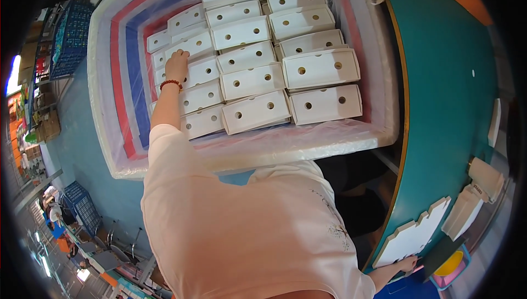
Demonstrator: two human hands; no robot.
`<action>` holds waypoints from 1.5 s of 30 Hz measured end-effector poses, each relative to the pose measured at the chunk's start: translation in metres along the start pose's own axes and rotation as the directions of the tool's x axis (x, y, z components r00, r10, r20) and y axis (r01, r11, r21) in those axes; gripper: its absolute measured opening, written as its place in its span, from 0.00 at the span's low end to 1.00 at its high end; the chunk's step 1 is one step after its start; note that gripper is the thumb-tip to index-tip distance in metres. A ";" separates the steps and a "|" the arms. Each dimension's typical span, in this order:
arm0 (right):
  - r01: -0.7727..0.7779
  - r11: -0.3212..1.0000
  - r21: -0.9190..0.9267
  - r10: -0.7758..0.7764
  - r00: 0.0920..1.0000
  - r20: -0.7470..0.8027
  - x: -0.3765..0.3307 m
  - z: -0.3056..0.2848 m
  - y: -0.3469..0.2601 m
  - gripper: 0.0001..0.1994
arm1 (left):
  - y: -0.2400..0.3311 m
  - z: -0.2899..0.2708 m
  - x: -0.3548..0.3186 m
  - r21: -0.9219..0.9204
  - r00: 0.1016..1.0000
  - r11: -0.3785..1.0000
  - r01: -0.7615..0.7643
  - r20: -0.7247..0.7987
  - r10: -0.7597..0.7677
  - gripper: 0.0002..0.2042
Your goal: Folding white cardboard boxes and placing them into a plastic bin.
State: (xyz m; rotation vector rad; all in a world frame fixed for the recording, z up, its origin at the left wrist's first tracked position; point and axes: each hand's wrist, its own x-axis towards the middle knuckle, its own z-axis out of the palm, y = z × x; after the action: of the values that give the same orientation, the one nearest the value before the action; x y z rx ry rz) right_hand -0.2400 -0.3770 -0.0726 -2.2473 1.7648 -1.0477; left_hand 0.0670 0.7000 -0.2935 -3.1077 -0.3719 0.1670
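Note:
A large lined bin (pixel 104 79) in front of me holds rows of white cardboard boxes (pixel 252 82), each with two round holes in the visible face. My left hand (pixel 177 67), with a red bead bracelet at its wrist, reaches into the left part of these rows. Its fingers curl over a white box (pixel 200 72) and cover part of it. Far to the lower right, my right hand (pixel 407 264) lies beside a stack of flat white card pieces (pixel 413 236) on the green table. Its fingers are bent, and their grip is too small to make out.
The green table (pixel 444 79) runs along the right, close to the bin's wall. On it are white packages (pixel 472 194). A yellow and pink basin (pixel 450 266) sits at lower right. Blue crates (pixel 79 203) and shelves stand on the left, across the blue-grey floor.

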 end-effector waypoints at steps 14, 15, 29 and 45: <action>-0.102 0.983 0.153 0.093 0.994 0.063 -0.019 -0.001 -0.018 0.15 | 0.016 -0.001 -0.001 0.232 0.978 0.971 -0.059 0.209 0.010 0.09; -0.109 0.986 0.130 0.098 0.991 0.088 -0.019 -0.003 -0.016 0.15 | 0.018 -0.001 0.001 0.294 0.974 0.952 -0.079 0.225 0.011 0.09; -0.162 0.869 0.468 0.093 0.982 0.166 -0.049 -0.008 -0.041 0.17 | 0.044 0.007 0.030 0.072 0.946 0.997 0.034 0.318 -0.055 0.10; -0.159 0.781 0.604 0.097 0.986 0.134 -0.060 -0.002 -0.017 0.14 | 0.102 -0.065 0.082 0.221 0.899 0.973 -0.068 0.436 -0.036 0.17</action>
State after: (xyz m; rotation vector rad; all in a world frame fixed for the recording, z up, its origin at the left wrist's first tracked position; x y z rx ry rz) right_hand -0.2323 -0.3175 -0.0898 -1.7116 1.2572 -1.2333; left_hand 0.1775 0.6208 -0.2393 -2.8158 -0.3012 0.8551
